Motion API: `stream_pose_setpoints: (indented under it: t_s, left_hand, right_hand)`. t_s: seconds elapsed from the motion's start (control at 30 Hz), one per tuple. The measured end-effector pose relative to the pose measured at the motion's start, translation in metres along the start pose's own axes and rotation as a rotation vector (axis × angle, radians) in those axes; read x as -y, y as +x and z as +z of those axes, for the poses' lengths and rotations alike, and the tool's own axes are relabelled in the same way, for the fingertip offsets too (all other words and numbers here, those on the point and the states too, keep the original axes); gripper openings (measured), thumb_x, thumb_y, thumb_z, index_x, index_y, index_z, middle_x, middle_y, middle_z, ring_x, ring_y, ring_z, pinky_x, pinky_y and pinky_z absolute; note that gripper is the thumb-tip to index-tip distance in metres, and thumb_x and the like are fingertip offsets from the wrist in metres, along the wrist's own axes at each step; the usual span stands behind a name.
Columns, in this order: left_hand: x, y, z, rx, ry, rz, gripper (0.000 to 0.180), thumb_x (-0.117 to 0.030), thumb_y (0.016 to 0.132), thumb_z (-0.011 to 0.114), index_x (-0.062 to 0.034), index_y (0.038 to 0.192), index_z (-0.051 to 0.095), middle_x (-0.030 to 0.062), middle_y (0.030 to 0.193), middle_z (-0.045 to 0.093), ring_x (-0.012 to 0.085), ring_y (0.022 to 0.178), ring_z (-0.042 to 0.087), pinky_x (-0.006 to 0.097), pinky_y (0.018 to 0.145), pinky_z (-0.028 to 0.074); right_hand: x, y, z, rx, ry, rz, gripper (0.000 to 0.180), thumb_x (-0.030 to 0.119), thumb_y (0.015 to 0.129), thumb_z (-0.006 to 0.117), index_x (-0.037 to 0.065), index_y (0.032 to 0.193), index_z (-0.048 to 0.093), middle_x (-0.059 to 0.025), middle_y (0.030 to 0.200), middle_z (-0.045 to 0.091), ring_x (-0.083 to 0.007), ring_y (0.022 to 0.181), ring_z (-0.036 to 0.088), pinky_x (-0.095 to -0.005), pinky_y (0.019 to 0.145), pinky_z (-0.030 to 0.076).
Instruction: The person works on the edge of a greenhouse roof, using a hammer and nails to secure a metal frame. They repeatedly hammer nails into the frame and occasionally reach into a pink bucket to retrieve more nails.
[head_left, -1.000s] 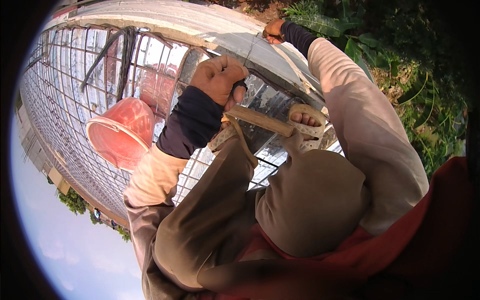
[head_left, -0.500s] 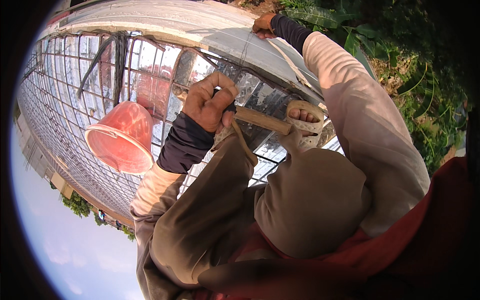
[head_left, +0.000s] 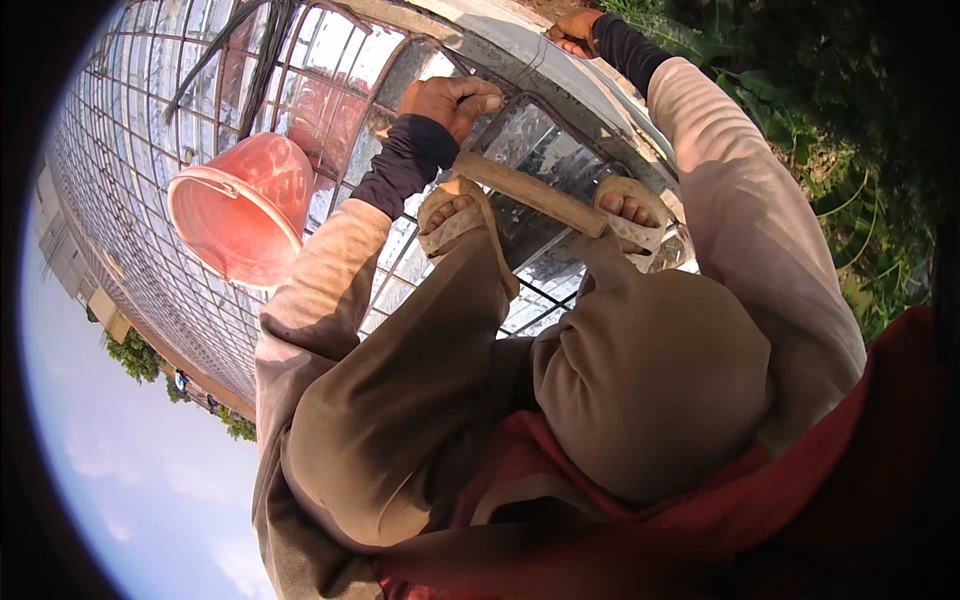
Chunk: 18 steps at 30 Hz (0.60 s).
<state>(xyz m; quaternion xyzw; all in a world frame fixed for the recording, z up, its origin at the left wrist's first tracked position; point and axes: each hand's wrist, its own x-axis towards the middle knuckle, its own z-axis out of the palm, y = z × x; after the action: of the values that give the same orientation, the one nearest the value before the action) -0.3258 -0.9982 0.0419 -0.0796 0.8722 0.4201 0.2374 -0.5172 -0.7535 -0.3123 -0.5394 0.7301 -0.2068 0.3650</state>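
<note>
The left hand [head_left: 452, 105] is just beyond the wooden bar's [head_left: 530, 195] left end, over the steel mesh [head_left: 378, 102], fingers curled; I cannot tell what it grips. The right hand [head_left: 574, 35], farther beyond the bar, has bent fingers, hold unclear. Half a second ago, the left hand was closer to the bar.
</note>
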Motion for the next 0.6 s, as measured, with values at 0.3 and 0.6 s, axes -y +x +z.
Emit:
stream_pose_setpoints:
  t_s: [0.3, 0.6]
  left_hand:
    - [0.007, -0.013, 0.01, -0.125, 0.063, 0.008, 0.017, -0.026, 0.093, 0.069, -0.0187, 0.105, 0.078, 0.0066, 0.086, 0.077, 0.0293, 0.08, 0.074, 0.039, 0.074, 0.058]
    - [-0.049, -0.051, -0.021, 0.111, -0.394, -0.006, 0.024, -0.01, 0.094, 0.059, -0.0018, 0.112, 0.072, 0.0056, 0.074, 0.068, 0.0125, 0.067, 0.065, 0.029, 0.065, 0.051]
  right_hand:
    - [0.131, 0.002, -0.088, 0.039, 0.998, 0.969, 0.012, 0.021, 0.089, 0.071, 0.01, 0.093, 0.073, -0.0022, 0.081, 0.069, -0.0132, 0.068, 0.064, -0.0289, 0.057, 0.052]
    - [0.129, 0.018, -0.082, 0.023, 0.988, 0.97, 0.017, 0.018, 0.09, 0.068, 0.001, 0.089, 0.069, -0.011, 0.084, 0.07, -0.0187, 0.069, 0.067, -0.0317, 0.055, 0.054]
